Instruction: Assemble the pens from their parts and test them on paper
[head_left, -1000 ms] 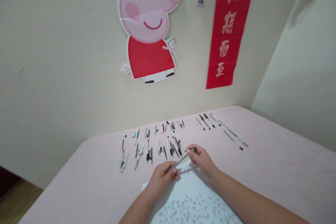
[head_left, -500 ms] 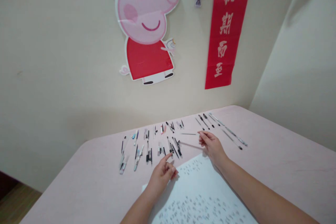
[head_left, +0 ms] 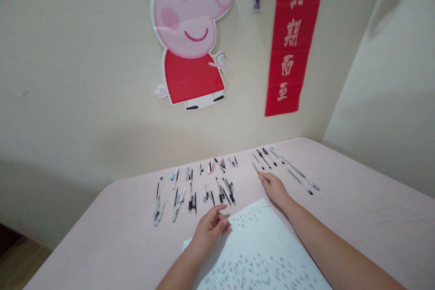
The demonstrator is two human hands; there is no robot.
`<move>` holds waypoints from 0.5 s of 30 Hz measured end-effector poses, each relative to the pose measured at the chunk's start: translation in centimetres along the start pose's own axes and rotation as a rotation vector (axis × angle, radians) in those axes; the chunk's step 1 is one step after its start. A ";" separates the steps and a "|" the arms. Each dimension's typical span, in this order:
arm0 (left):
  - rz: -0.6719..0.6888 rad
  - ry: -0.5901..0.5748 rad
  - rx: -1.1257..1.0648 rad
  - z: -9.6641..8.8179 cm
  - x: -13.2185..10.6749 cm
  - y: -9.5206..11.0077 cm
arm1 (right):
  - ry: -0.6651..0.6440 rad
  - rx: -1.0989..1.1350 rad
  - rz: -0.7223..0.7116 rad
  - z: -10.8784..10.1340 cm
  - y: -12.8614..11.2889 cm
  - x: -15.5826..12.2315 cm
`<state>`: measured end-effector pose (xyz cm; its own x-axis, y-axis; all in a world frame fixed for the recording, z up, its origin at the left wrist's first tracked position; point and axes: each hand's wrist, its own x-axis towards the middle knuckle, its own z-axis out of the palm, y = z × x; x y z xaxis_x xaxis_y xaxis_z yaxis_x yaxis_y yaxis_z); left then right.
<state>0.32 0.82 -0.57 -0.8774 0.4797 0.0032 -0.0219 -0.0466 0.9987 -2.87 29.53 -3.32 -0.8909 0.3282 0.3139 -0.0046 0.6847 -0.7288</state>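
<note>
The thin pen [head_left: 254, 166] turns from sideways toward the wall [head_left: 244, 118], pinched in the fingers of the right hand [head_left: 274, 187] near the pens [head_left: 265, 151] that look whole, while the left hand [head_left: 208, 229] curls half open, seemingly empty, by many bunches of pen bits [head_left: 220, 196] still apart.

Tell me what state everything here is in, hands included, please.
Left hand: loosely curled, nothing visible in it
Right hand: pinching a slim rod
Slim rod: held by one end
Paper: partly written on
Pen pieces: laid in small groups
Pens at right: lying down
Pig cutout: on the wall
Red banner: hanging, unrolled
</note>
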 end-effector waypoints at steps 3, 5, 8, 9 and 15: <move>-0.007 0.000 0.007 0.1 0.0 0.1 | -0.048 -0.243 -0.002 0.1 -0.5 0.4; -0.006 -0.005 0.006 0.1 0.0 0.2 | -0.091 -0.391 0.024 0.2 -1.0 0.8; -0.001 -0.019 0.001 0.1 0.1 0.0 | -0.145 -0.573 0.052 0.5 -1.8 1.3; 0.000 -0.021 0.001 0.1 0.1 0.0 | -0.156 -0.623 0.057 0.6 -2.0 1.5; 0.005 -0.031 0.032 0.0 0.2 -0.2 | -0.198 -0.741 0.058 1.4 -2.6 2.8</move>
<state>0.11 0.91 -0.82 -0.8620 0.5069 0.0092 -0.0019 -0.0213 0.9998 -5.98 27.71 -1.44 -0.9455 0.3018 0.1223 0.2877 0.9501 -0.1202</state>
